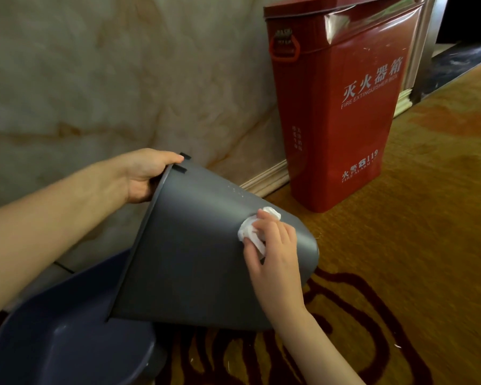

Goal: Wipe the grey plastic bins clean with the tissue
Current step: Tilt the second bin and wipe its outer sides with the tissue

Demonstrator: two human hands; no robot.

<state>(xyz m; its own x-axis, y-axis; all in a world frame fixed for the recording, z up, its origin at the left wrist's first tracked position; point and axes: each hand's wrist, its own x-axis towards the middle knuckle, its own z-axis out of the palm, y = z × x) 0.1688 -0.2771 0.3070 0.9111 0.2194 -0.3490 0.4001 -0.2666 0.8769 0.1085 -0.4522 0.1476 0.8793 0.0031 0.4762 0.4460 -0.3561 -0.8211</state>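
Grey bin point(195, 245) tipped on its side over the carpet point(428, 245), long axis running rim upper-left to base lower-right. Left hand point(145, 176) gripping the rim; right hand point(272, 245) pressing crumpled tissue point(250, 232) on the outer wall near the base. Second bin point(67, 343) just below-left, unwiped probably.

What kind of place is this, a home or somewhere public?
Probably a hotel or similar public building's corridor: a red fire extinguisher box stands against a marble wall, on patterned gold carpet.
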